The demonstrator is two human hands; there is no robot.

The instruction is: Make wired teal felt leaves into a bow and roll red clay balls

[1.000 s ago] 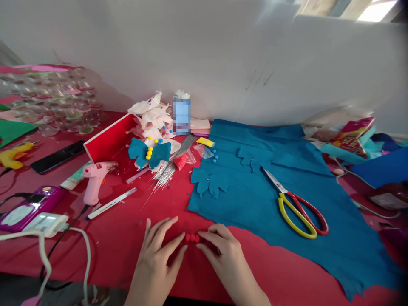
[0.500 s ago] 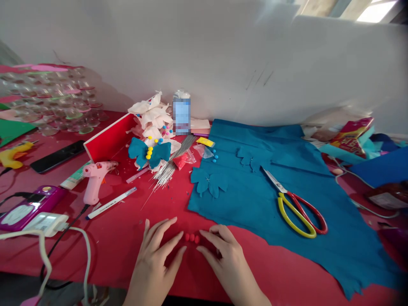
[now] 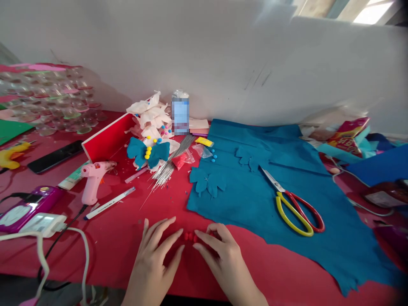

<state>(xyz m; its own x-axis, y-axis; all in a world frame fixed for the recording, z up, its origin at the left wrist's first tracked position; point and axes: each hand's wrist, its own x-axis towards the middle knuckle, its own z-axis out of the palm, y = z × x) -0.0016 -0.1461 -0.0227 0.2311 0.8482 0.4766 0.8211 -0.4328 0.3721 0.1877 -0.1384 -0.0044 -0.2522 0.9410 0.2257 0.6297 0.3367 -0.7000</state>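
Note:
A short row of small red balls (image 3: 190,236) sits on the red tabletop between my two hands. At its left end my left hand (image 3: 154,250) has its fingers spread, thumb and forefinger tips apart beside the nearest ball. My right hand (image 3: 221,248) closes its thumb and forefinger around the ball at the right end, partly hiding it; its other fingers are curled. Just beyond the hands lies a teal cloth (image 3: 242,212), with a cut teal petal shape (image 3: 208,182) on its near left part.
Scissors (image 3: 287,197) with yellow and red handles rest on the cloth. A pink glue gun (image 3: 92,182), a pen (image 3: 110,203) and cables (image 3: 86,259) lie left. Thin wires (image 3: 167,168), a teal bow shape with yellow balls (image 3: 148,152) and a phone (image 3: 180,115) stand farther back.
My right hand has moved slightly left, its thumb and forefinger now around the right-end red ball. My left hand has hardly moved. The whole view has shifted a little.

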